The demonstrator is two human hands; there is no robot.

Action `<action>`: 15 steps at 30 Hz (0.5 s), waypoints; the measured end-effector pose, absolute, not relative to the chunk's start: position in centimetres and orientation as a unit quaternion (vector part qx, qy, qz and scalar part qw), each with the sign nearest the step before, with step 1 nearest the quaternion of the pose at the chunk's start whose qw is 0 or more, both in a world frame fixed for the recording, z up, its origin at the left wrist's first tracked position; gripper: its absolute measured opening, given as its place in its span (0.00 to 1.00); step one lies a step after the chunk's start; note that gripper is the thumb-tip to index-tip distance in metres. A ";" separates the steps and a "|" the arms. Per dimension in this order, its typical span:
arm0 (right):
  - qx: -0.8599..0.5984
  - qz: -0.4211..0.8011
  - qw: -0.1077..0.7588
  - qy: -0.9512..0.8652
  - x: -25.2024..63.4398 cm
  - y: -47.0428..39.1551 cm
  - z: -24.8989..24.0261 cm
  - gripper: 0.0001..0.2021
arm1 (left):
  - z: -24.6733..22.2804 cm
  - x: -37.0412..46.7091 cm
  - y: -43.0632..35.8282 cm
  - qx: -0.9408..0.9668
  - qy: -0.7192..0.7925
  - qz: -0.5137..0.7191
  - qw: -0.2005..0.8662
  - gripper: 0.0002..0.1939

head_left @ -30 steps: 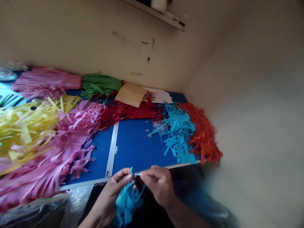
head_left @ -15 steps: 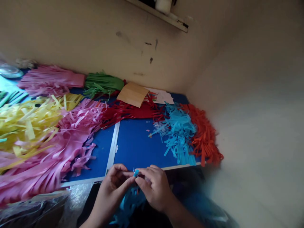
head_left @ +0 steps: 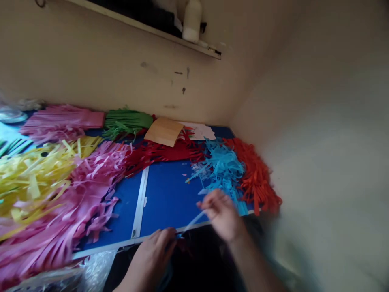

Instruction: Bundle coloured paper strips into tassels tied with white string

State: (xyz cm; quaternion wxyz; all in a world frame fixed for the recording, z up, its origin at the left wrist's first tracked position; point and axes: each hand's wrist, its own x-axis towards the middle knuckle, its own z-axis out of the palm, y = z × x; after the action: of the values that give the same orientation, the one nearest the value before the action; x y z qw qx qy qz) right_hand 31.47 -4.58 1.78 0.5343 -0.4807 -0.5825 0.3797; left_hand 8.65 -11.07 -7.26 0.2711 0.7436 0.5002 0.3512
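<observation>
My left hand [head_left: 156, 251] is closed at the table's front edge, pinching a small blue piece [head_left: 179, 235] at its fingertips. A thin pale strip [head_left: 195, 220] stretches from there up to my right hand [head_left: 220, 211], whose curled fingers grip its other end. My right hand is raised over the table edge and slightly blurred, in front of a pile of light-blue fringed strips [head_left: 225, 164]. Below my left hand, bluish material is mostly hidden in the dark.
On the blue table [head_left: 164, 194] lie orange [head_left: 257, 174], red [head_left: 164, 152], green [head_left: 129, 121], yellow [head_left: 33, 170] and pink [head_left: 88, 194] fringed strips, and a brown paper [head_left: 164, 131]. A shelf [head_left: 146, 29] holds a white bottle [head_left: 192, 22]. Clear plastic [head_left: 99, 269] hangs at the front.
My hands, close together before, are apart now: my right hand has moved up and right, drawing out the pale strip. My left hand has turned over the blue piece. The view has tilted upward.
</observation>
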 end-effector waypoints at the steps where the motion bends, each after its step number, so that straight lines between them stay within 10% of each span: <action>1: -0.503 0.366 0.559 -0.549 35.0 -2.8 3.9 0.21 | -8.0 8.5 -11.1 0.779 0.471 0.318 0.264 0.08; 5: -0.646 0.015 0.647 -0.405 49.8 3.8 12.3 0.21 | -11.8 8.0 -11.3 0.845 0.409 0.189 0.288 0.12; 11: -0.742 -0.251 0.296 -0.546 48.3 8.3 11.0 0.19 | -15.3 10.1 -11.4 0.838 0.438 0.148 0.291 0.17; 15: -0.524 -0.148 0.121 -0.830 35.3 11.8 2.5 0.10 | -14.0 10.2 -10.5 0.887 0.366 0.133 0.249 0.22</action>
State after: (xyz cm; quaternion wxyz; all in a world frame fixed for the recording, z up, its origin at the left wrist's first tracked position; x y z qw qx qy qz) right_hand 35.30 11.78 2.45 0.1210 -0.5242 -0.8299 -0.1479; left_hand 10.22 -10.51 -14.01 0.2495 0.8867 0.3657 0.1331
